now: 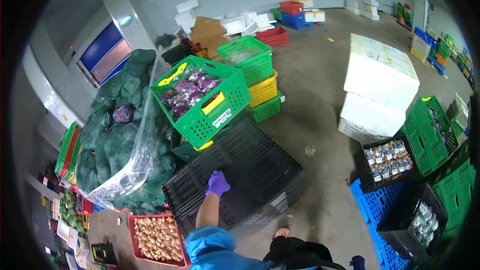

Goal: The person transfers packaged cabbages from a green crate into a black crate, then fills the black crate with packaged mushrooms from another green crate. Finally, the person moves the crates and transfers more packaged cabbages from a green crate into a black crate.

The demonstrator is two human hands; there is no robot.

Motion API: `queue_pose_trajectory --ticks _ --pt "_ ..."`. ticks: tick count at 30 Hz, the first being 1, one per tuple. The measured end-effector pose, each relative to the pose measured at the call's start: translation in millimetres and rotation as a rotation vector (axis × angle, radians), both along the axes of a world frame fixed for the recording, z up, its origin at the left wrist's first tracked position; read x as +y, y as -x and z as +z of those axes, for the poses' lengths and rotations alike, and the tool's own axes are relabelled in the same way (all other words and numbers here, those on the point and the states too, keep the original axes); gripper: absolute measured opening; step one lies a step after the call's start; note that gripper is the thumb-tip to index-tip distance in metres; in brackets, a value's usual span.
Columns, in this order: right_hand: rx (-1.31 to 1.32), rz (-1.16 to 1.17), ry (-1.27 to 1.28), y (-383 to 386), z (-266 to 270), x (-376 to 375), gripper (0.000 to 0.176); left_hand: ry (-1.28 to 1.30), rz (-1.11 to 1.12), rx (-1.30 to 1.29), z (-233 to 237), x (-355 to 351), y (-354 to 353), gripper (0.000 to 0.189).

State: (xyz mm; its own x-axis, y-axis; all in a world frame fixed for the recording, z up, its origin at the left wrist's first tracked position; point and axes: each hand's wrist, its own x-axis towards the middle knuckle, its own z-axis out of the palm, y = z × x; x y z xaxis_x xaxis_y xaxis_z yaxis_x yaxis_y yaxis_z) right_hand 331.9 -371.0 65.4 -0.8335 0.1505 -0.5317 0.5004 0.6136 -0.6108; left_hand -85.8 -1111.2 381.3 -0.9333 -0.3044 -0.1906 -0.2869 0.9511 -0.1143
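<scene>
My left hand, in a purple glove, is closed on the edge of a black plastic crate in a stack of what look like folded crates. Its fingertips are partly hidden. My right hand, in a dark glove, hangs low at the bottom edge of the view, away from the crates; its fingers are too dark to make out. Just beyond the black stack, a green crate with yellow handles holds purple cabbages in clear wrapping. A red crate of brown mushrooms stands to the left of my sleeve.
Green net sacks in plastic film are piled at left. White foam boxes stand at right. Near them are a blue pallet, a black crate of packed mushrooms and green crates. More crates stand behind the cabbages.
</scene>
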Motion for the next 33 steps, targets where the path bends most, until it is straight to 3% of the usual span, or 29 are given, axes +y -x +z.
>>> queue_pose_trajectory --ticks 1,2,3,4,6,7,8,9,10,11,13,15,18,20,21,23,25,27,29,31,32,33 --pt "0.206 0.517 -0.564 0.8 8.6 -17.4 0.008 -0.003 -0.024 -0.010 4.4 -3.1 -6.0 0.063" --pt "0.077 0.492 -0.481 8.3 17.1 -22.6 0.010 -0.080 -0.040 0.098 12.5 -5.9 -11.7 0.064" --pt "-0.051 0.459 -0.409 32.5 64.6 -47.2 0.013 -0.163 -0.077 0.196 25.2 -4.9 -16.1 0.066" --pt "0.239 0.389 -0.405 37.8 66.3 -59.9 0.018 -0.170 -0.118 0.256 46.5 -1.5 -21.2 0.068" --pt "0.083 0.148 -0.208 93.3 119.6 -86.2 0.029 -0.127 -0.190 0.310 72.6 -0.5 -31.5 0.075" --pt "0.072 -0.193 0.168 122.0 179.7 -104.0 0.033 -0.149 -0.218 0.418 95.1 11.1 -45.7 0.075" --pt "0.152 -0.029 -0.069 155.9 207.6 -108.1 0.043 -0.177 -0.206 0.434 122.7 25.5 -57.5 0.073" --pt "0.159 -0.190 0.024 190.5 279.7 -125.9 0.056 -0.184 -0.096 0.407 151.9 48.6 -69.7 0.080" --pt "0.315 -0.271 0.238 210.5 328.6 -134.7 0.060 -0.161 -0.232 0.548 171.5 64.7 -79.3 0.079" --pt "0.432 -0.276 0.493 220.7 383.8 -142.9 0.071 -0.281 -0.225 0.589 190.6 83.4 -92.7 0.078" --pt "0.673 -0.043 0.499 216.5 476.3 -150.4 0.084 -0.318 -0.406 0.697 208.5 107.6 -107.7 0.076" --pt "0.788 0.146 0.029 194.8 531.9 -155.5 0.094 -0.346 -0.469 0.751 217.8 153.1 -128.5 0.078" --pt "0.762 0.173 0.171 134.8 558.6 -114.6 0.094 -0.273 -0.663 0.924 207.1 224.0 -150.5 0.081" --pt "0.665 0.205 0.269 70.7 568.2 -73.9 0.091 -0.370 -0.991 1.003 196.1 275.4 -166.9 0.083" --pt "0.563 0.249 0.378 36.2 571.3 -52.3 0.089 -0.446 -1.047 0.889 202.1 309.2 -180.2 0.082" --pt "0.653 -0.055 0.409 -41.2 559.0 -19.5 0.085 -0.574 -1.202 0.775 198.0 382.3 -208.4 0.081" --pt "0.692 -0.506 0.330 -114.4 550.6 -6.1 0.086 -0.669 -1.333 0.693 190.6 458.0 -233.2 0.076" --pt "0.715 -0.689 0.219 -169.4 557.2 7.5 0.088 -0.796 -1.398 0.579 182.5 532.2 -264.8 0.068" --pt "0.703 -0.776 0.358 -204.6 563.3 19.3 0.083 -0.931 -1.426 0.426 145.3 590.9 -288.6 0.060" --pt "0.627 -0.744 0.049 -226.0 570.0 19.1 0.068 -0.981 -1.415 0.104 95.8 638.4 -306.1 0.050" --pt "0.653 -0.857 0.111 -224.5 568.9 16.2 0.062 -0.990 -1.411 0.165 74.6 658.4 -321.7 0.051" --pt "0.673 -0.980 0.173 -219.9 564.3 16.2 0.055 -0.984 -1.420 0.050 61.3 677.9 -331.7 0.055"
